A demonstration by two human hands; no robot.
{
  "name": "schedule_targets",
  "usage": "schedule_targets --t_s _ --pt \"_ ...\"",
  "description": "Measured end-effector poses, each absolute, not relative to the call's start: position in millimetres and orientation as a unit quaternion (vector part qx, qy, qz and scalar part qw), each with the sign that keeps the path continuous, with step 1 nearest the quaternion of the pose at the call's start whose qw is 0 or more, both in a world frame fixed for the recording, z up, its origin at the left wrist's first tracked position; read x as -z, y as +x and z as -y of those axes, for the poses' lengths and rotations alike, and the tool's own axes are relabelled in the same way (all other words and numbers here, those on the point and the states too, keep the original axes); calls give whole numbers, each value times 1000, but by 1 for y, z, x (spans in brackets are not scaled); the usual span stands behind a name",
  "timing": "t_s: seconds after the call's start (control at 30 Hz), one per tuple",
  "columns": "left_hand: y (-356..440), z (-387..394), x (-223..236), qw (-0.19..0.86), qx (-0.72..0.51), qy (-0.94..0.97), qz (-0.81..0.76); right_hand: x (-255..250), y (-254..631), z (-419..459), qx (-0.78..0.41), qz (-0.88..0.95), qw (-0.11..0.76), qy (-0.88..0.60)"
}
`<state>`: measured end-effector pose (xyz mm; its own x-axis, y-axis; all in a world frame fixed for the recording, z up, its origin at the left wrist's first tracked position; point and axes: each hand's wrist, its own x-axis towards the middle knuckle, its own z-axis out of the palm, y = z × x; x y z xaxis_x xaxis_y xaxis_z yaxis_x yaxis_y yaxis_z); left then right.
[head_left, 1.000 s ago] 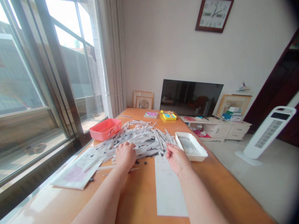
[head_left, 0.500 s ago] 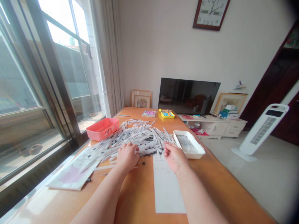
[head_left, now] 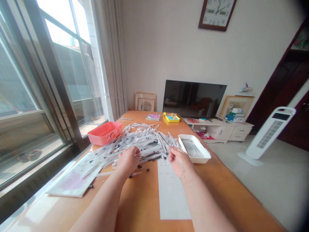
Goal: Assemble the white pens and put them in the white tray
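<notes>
My two grips are above the wooden worktop [head_left: 140, 206], one at each side of the near part of a big pile of thin white pens [head_left: 142, 140]. My left grip [head_left: 129, 159] is half curled, with the back of it toward me, at the near edge of this pile; its fingertips are mostly hidden, so I cannot tell whether it has hold of something. My right grip [head_left: 180, 161] has the thumb and fingers brought together in a pinch, at the right border of the pile, but what is between them is too small for me to tell. Just beside it, on the right, is a white tray [head_left: 205, 157], in which slim grey sticks [head_left: 192, 147] lie side by side. Under my right wrist, a long white paper [head_left: 172, 196] lies flat. A small black piece [head_left: 148, 169] lies alone between my two grips, nearer to the left one. At the left of the pile there is a red box [head_left: 100, 139], and nearer to me a booklet [head_left: 70, 181], partly covered by the pens.
</notes>
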<state>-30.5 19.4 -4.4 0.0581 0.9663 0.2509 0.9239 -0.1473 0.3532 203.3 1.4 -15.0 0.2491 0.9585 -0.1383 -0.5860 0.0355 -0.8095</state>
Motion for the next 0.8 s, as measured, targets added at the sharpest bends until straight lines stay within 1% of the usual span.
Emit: schedule_targets --t_s 0.13,0.27,0.4,0.53,0.63,0.8 --pt "-34 -22 5 79 -280 709 -642 14 202 -1 -569 229 680 -401" --pt "-33 -27 9 147 -393 682 -599 13 200 1 -570 222 682 -402" --pt "-27 -25 5 287 -503 605 -547 11 200 2 -569 227 680 -404" --pt "-24 -20 -3 422 -555 511 -503 8 200 4 -571 225 678 -404" --pt "-26 -20 -7 500 -584 446 -459 6 198 5 -571 226 680 -401" --pt "-28 -18 -15 597 -622 357 -360 4 198 7 -576 241 683 -379"
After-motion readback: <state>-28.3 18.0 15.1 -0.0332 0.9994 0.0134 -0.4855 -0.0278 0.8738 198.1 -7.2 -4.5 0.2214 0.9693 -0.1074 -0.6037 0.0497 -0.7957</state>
